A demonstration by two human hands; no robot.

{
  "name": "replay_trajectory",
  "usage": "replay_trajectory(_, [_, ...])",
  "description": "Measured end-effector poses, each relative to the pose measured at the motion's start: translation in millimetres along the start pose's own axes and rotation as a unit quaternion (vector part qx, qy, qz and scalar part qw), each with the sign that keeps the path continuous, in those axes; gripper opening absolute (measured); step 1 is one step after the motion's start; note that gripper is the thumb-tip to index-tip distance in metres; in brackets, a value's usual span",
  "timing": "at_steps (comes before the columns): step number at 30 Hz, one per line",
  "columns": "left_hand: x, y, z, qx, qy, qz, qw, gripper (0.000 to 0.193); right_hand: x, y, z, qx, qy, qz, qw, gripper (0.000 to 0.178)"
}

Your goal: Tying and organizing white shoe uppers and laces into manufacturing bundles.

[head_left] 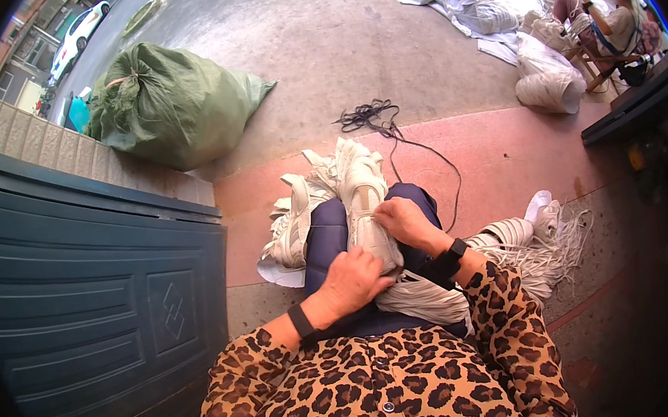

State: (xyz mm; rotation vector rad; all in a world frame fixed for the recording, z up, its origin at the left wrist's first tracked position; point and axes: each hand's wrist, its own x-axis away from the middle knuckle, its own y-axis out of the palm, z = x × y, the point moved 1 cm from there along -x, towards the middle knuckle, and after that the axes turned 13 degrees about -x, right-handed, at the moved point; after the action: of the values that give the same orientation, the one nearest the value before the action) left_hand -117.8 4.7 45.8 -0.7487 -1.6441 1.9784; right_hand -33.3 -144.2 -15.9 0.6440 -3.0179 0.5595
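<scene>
A beige shoe upper (371, 239) lies lengthwise between my knees, across my dark trousers. My right hand (408, 223) pinches a pale shoelace over its lacing area; the lace's run is too small to follow. Curled around the nearer part of the same upper, my left hand (350, 278) has its fingertips against the side. More cream uppers (297, 222) are heaped by my left knee and beyond the one I handle. A bundle of pale shoelaces (427, 298) drapes across my right thigh, partly under my right forearm.
Another pile of laces (552, 264) and uppers (511, 232) lies right. A black cord (373, 115) trails over the floor ahead. A stuffed green sack (171, 103) stands ahead left, above a blue door panel (93, 296). A seated person (618, 28) works far right beside white bundles (484, 9).
</scene>
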Motion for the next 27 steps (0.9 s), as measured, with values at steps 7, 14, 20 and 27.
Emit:
replay_trajectory(7, [-12,10,-48,0.058,-0.141,0.085,0.985,0.011,-4,7,-2,-0.125,0.070,0.030,0.989,0.012])
replay_trajectory(14, [-26,32,-67,0.100,-0.173,0.080,0.977,0.009,-4,20,3,-0.110,0.102,0.168,0.974,0.015])
replay_trajectory(20, [-31,47,-68,0.101,-0.181,0.055,0.977,0.009,-6,30,4,-0.079,0.086,0.193,0.974,0.015])
replay_trajectory(27, [-31,42,-65,0.110,-0.181,0.032,0.977,0.010,1,17,-5,-0.040,0.054,0.150,0.986,0.012])
